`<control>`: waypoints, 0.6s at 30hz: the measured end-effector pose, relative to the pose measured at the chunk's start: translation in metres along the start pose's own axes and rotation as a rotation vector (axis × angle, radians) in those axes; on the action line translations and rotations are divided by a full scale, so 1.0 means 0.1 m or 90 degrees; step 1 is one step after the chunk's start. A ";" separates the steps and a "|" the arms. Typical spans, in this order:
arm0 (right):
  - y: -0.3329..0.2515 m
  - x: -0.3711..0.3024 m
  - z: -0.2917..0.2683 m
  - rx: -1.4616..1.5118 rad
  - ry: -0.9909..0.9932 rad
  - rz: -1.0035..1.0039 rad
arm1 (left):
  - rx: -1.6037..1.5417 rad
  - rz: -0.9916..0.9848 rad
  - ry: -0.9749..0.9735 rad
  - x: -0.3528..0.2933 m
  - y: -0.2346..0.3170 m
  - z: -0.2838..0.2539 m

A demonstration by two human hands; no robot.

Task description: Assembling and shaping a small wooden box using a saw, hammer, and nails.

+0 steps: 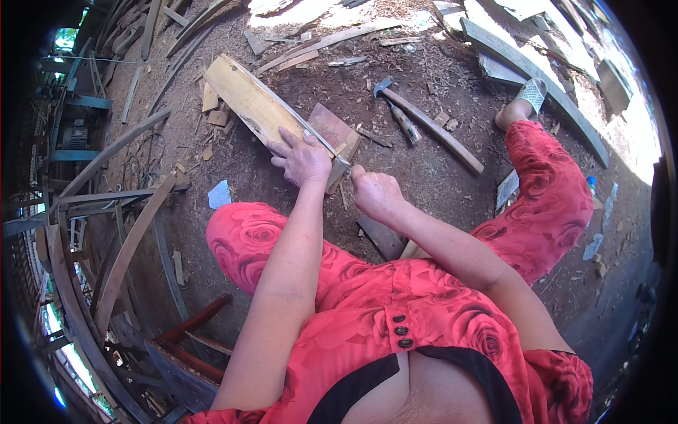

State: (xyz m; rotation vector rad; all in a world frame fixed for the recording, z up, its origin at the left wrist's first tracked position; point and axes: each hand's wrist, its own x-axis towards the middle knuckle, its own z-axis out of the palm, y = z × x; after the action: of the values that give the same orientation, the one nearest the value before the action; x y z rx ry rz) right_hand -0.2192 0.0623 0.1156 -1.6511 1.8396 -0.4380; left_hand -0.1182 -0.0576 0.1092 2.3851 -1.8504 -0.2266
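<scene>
A pale yellow wooden board [244, 95] lies slantwise on the ground, its near end resting by a reddish wood block [335, 131]. My left hand [305, 158] presses on the board's near end with fingers spread. Along the board's right edge runs a thin light strip [286, 107]; whether it is wood or metal I cannot tell. My right hand [378, 192] is closed in a fist just right of the strip's near end. What the fist grips is mostly hidden. Beyond it lie a hammer [431, 127] with a wooden handle and a chisel-like tool [404, 124].
Curved wood pieces [134, 254] and a frame stand at the left. A long grey plank [540, 88] lies at the far right, near my foot [519, 106]. Wood scraps [212, 99] and shavings litter the dirt floor. A dark flat piece [380, 237] lies between my legs.
</scene>
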 end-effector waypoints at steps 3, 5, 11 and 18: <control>0.07 -0.38 -0.06 0.001 -0.034 0.003 | 0.005 -0.019 -0.003 0.01 -0.03 -0.06; 0.12 -0.44 -0.05 -0.006 -0.058 0.031 | 0.027 -0.016 0.009 0.00 0.00 -0.06; 0.05 -0.37 0.00 0.005 -0.112 0.062 | 0.008 -0.004 -0.001 0.01 0.05 -0.01; 0.13 -0.41 -0.16 -0.003 -0.061 0.014 | 0.011 -0.028 -0.002 -0.01 0.02 -0.04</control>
State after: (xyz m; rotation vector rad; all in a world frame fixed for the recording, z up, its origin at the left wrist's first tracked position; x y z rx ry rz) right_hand -0.2386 0.1018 0.1286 -1.6248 1.7882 -0.3395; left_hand -0.1198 -0.0577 0.1141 2.4401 -1.8106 -0.2194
